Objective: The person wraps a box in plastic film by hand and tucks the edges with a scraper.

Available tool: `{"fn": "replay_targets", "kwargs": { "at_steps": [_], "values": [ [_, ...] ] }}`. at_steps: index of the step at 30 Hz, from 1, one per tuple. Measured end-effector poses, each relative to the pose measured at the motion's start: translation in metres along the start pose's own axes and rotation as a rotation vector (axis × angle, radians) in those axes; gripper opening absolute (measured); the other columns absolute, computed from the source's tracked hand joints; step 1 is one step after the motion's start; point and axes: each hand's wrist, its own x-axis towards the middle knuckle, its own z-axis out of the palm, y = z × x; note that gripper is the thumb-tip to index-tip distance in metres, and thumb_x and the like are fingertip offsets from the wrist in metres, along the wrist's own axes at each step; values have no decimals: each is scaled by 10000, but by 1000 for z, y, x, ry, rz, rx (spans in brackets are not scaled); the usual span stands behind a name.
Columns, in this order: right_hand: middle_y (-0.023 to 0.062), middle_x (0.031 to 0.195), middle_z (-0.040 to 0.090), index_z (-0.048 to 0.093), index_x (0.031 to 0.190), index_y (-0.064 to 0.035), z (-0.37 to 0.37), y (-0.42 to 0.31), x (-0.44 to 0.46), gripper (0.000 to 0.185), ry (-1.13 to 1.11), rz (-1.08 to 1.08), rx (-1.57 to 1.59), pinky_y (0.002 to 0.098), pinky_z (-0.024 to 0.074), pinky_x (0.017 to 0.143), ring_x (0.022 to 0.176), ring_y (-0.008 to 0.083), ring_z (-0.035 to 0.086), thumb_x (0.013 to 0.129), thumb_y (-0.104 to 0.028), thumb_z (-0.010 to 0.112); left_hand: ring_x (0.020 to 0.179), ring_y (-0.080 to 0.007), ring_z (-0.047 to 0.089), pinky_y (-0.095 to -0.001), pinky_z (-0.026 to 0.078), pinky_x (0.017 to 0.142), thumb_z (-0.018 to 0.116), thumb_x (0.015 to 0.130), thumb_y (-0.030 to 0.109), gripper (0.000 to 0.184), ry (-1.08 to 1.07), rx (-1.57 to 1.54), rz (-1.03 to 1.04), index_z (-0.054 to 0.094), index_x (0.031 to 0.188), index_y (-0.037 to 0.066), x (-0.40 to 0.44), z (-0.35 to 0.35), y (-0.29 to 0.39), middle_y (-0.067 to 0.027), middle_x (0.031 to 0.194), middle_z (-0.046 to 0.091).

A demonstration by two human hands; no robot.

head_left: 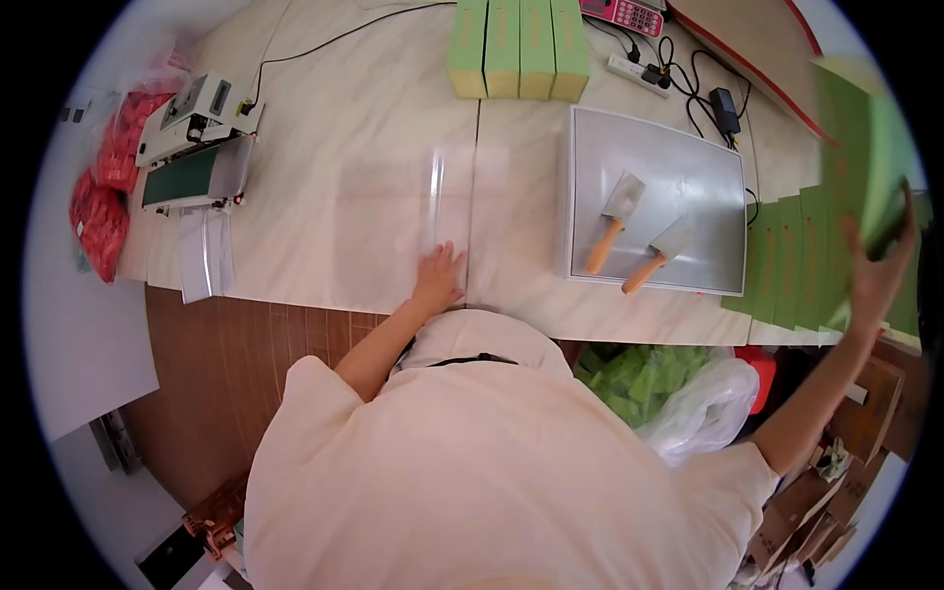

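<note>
My left hand (440, 279) lies with its fingers spread at the lower edge of a clear plastic sheet (383, 221) on the marble-patterned table. Out at the far right, my right hand (880, 265) is raised, its fingers around the lower part of a green box (854, 147). That box is blurred and partly cut off by the edge of the view. Beside and below it several more green boxes (787, 261) stand in a row. A metal-topped device (678, 147) sits between my hands, with two wooden-handled scrapers (621, 199) lying on it.
Several green boxes (519, 49) stand at the back. A pink scale (625, 14), a power strip (637, 75) and cables are at the back right. On the left are a machine (197, 147) and red packets (103, 221). Plastic bags (703, 403) hang below the table's edge.
</note>
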Motion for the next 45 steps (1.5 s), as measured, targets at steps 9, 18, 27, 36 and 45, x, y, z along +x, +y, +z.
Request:
{"fn": "replay_targets", "kwargs": {
  "at_steps": [9,18,27,36,45],
  "values": [
    [199,1447,368,614,1265,-312,167,-250,-131,807,-412,-591,614,567,250,1104,1332,423,342,505,-281,882,1318,-302,437,-456,398,1058,646,914,303,639,-72,-2155,-146,377,1463,119,-1,-72,-32,-159,1423,453],
    [99,1433,410,505,1344,-223,235,-382,-208,590,-617,-574,958,501,316,1105,1289,382,396,794,-242,719,1239,-271,524,-414,464,997,598,956,326,568,-440,-2768,-195,400,1442,107,-83,-124,-115,-134,1358,525],
    [199,1477,319,130,1530,-30,291,-442,-226,861,-936,672,1086,394,365,1089,1340,294,385,868,-147,669,1148,-145,557,-323,489,952,495,1010,424,535,8,-2081,-306,444,1396,57,-47,-133,-146,-56,1275,568],
    [197,1385,389,230,1539,-188,336,-433,-249,904,-732,567,405,434,475,941,1199,349,510,784,-239,725,1374,-367,337,-473,275,1128,602,921,410,695,374,-589,-364,364,1447,24,-27,-36,-209,-208,1490,360],
    [268,1359,357,249,1532,-232,380,-459,-279,918,-678,387,18,460,536,770,1114,408,519,749,-241,729,1477,-324,151,-536,137,1177,713,808,442,985,376,-256,-327,194,1511,-12,-47,-1,-221,-177,1583,188]
  ]
}}
